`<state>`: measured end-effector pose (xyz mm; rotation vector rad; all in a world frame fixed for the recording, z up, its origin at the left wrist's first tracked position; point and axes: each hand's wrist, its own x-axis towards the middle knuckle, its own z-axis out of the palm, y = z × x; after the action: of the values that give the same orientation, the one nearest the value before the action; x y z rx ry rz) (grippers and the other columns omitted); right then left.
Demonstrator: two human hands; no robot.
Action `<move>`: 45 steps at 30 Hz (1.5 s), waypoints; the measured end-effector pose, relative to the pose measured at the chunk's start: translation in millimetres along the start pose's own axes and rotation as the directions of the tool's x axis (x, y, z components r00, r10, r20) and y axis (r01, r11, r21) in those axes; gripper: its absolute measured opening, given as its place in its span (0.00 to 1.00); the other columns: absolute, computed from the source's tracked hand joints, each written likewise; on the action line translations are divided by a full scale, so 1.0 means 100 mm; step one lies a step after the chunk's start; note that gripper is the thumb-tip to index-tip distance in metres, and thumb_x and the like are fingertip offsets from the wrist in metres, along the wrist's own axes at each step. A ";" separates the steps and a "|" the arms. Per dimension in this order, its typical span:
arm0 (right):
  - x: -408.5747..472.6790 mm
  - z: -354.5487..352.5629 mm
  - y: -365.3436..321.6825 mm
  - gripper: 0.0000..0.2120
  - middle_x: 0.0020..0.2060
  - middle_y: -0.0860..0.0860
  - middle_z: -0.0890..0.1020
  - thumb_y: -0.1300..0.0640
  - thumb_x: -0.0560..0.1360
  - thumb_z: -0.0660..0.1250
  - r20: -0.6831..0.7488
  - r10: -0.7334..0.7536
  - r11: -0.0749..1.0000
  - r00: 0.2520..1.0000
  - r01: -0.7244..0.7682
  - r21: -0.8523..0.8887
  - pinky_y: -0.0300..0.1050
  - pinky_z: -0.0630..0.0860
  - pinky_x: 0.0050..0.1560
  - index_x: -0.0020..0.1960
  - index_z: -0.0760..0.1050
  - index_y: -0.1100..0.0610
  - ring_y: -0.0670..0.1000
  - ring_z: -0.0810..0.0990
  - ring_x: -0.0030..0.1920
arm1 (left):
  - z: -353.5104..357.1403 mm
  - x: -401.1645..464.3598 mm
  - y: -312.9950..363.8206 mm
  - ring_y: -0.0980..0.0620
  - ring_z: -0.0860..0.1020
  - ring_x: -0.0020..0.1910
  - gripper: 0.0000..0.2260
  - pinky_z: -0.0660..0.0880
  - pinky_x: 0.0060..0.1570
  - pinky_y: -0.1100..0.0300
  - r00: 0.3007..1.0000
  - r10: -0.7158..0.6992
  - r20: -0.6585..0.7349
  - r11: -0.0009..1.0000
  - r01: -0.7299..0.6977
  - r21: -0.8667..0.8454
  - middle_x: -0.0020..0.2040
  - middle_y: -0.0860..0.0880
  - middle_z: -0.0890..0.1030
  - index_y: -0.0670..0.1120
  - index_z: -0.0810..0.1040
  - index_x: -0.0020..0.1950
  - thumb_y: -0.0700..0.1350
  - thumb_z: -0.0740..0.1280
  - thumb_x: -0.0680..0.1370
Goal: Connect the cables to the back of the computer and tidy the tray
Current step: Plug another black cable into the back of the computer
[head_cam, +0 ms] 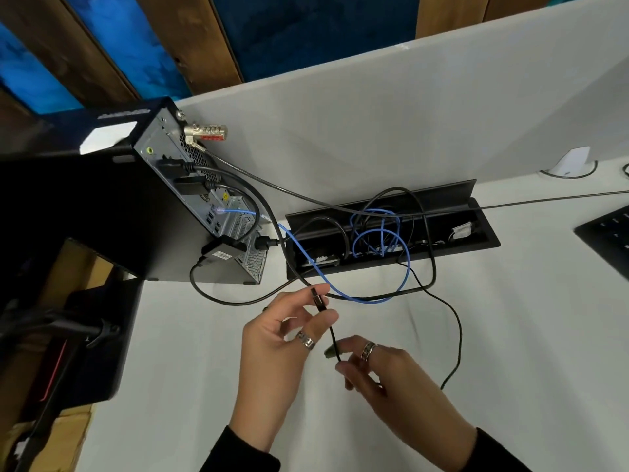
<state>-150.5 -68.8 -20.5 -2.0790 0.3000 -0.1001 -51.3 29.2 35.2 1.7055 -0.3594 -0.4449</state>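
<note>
A black desktop computer [207, 199] stands at the desk's left edge, its rear panel facing me with several black cables and a blue network cable [360, 299] plugged in. My left hand [282, 338] pinches the black plug [318, 299] of a thin black cable [457, 330], plug end pointing up towards the computer. Just below, my right hand [377, 369] pinches the same cable between its fingertips. The cable loops right across the desk and runs back into the open black cable tray [483, 238], where blue and black cables lie tangled.
A combination lock [207, 132] with a steel cable hangs on the computer's top rear. A grey partition [408, 114] stands behind the tray. A black keyboard corner [609, 236] lies at the right edge. A monitor arm [61, 327] and a dark monitor back sit left.
</note>
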 end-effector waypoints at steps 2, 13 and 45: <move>-0.01 0.01 0.03 0.08 0.31 0.39 0.75 0.50 0.78 0.59 -0.021 -0.005 1.000 1.000 0.004 -0.011 0.35 0.74 0.42 0.55 0.73 0.42 0.44 0.77 0.39 | 0.00 -0.01 -0.01 0.57 0.76 0.36 0.13 0.72 0.41 0.72 1.000 0.029 0.007 0.999 -0.030 0.042 0.34 0.57 0.79 0.63 0.83 0.42 0.47 0.72 0.61; 0.04 -0.09 0.04 0.07 0.34 0.42 0.77 0.51 0.78 0.58 -0.070 0.003 0.998 0.998 -0.007 -0.056 0.40 0.76 0.44 0.54 0.73 0.44 0.46 0.78 0.40 | 0.03 -0.01 -0.01 0.48 0.78 0.43 0.14 0.74 0.49 0.69 0.997 0.072 -0.037 0.996 -0.069 0.063 0.37 0.56 0.82 0.59 0.83 0.45 0.50 0.72 0.61; 1.15 -0.23 -0.36 0.14 0.38 0.41 0.77 0.35 0.70 0.55 -0.145 -0.301 0.924 0.942 0.326 0.200 0.35 0.72 0.40 0.50 0.68 0.39 0.44 0.76 0.41 | -0.27 0.62 0.17 0.59 0.78 0.36 0.21 0.75 0.37 0.70 0.924 0.207 -0.320 0.975 -0.223 -0.012 0.39 0.49 0.83 0.54 0.86 0.36 0.64 0.78 0.50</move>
<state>-37.6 -99.8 16.5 -1.8858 0.0163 -0.4273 16.4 20.6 50.6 1.6356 -0.2930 -0.0142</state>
